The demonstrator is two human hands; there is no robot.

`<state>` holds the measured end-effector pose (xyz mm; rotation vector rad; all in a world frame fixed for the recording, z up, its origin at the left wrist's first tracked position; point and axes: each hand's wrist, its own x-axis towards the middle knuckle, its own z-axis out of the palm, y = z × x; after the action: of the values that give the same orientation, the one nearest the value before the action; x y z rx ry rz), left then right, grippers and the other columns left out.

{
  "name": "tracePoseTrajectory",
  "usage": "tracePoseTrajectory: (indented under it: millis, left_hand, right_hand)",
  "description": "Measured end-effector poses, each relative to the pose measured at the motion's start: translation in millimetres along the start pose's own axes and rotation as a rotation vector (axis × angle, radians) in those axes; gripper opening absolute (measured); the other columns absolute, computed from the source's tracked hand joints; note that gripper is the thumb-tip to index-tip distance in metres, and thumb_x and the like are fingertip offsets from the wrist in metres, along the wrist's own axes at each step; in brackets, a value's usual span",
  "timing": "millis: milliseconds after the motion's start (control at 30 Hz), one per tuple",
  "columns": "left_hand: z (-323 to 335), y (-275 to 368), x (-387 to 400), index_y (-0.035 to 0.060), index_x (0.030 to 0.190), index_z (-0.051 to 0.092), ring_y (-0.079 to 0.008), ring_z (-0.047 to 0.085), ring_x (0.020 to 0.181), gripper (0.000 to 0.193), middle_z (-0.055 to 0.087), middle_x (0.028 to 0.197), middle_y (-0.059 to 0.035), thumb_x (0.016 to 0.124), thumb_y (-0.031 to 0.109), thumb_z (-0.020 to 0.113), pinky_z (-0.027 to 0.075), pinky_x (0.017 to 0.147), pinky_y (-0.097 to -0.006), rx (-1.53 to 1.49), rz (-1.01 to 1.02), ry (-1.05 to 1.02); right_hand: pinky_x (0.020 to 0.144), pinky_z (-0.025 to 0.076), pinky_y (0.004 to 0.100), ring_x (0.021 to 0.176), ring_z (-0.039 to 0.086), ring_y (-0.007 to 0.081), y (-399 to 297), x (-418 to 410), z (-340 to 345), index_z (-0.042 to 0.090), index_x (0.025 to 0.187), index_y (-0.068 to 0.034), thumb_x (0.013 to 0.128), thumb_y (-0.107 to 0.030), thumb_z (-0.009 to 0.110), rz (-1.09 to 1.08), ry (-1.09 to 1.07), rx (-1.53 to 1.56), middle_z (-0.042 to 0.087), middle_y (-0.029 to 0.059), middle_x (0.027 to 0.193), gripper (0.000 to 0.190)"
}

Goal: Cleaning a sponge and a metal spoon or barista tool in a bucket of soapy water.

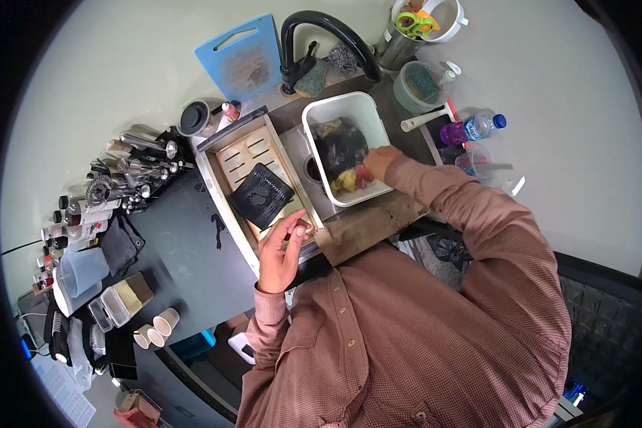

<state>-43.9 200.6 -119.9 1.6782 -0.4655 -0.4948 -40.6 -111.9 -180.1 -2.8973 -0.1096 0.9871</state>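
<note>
My right hand [381, 161] reaches over the right wall of a white plastic bin [382, 128] standing in the sink; its fingertips are hidden. Inside the bin lie dark, wet-looking cloths [342, 144], with yellow [345, 181] and red [363, 176] cloth-like pieces at the near end. My left hand [284, 249] is raised at the near end of a slotted drain tray [246, 152], thumb and forefinger curled near each other; whether something small is between them cannot be told. Just beyond it, a black square plastic tray [262, 196] rests tilted on the slotted tray.
A black faucet [329, 21] arches behind the bin. A blue cutting board [241, 56] leans on the wall. Right of the sink are a squeegee [425, 119], a tub with a sponge [420, 88] and a plastic bottle [473, 129]. Bar tools [139, 171] and paper cups [166, 321] stand left.
</note>
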Motion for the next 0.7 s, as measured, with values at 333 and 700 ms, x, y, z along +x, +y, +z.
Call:
tracePoseTrajectory:
  millis: [333, 700]
  left_hand:
    - [2.2, 2.7, 0.5, -0.0008, 0.119, 0.06, -0.0129, 0.06, 0.077, 0.027, 0.063, 0.085, -0.0066, 0.096, 0.014, 0.056, 0.049, 0.074, -0.0265, 0.033, 0.007, -0.066]
    - [1.6, 8.6, 3.9, -0.001, 0.118, 0.061, -0.0127, 0.06, 0.076, 0.027, 0.063, 0.086, -0.0067, 0.095, 0.013, 0.057, 0.049, 0.072, -0.0261, 0.094, 0.053, -0.081]
  right_hand:
    - [0.081, 0.053, 0.0387, 0.094, 0.067, 0.0288, 7.3, 18.8, 4.3, 0.071, 0.094, -0.009, 0.084, -0.012, 0.056, -0.022, 0.145, -0.163, 0.068, 0.013, 0.104, 0.019]
    - [0.076, 0.054, 0.0401, 0.088, 0.068, 0.0302, 11.3, 42.0, -24.1, 0.07, 0.087, -0.009, 0.084, -0.012, 0.055, 0.131, 0.422, -0.146, 0.069, 0.0129, 0.089, 0.015]
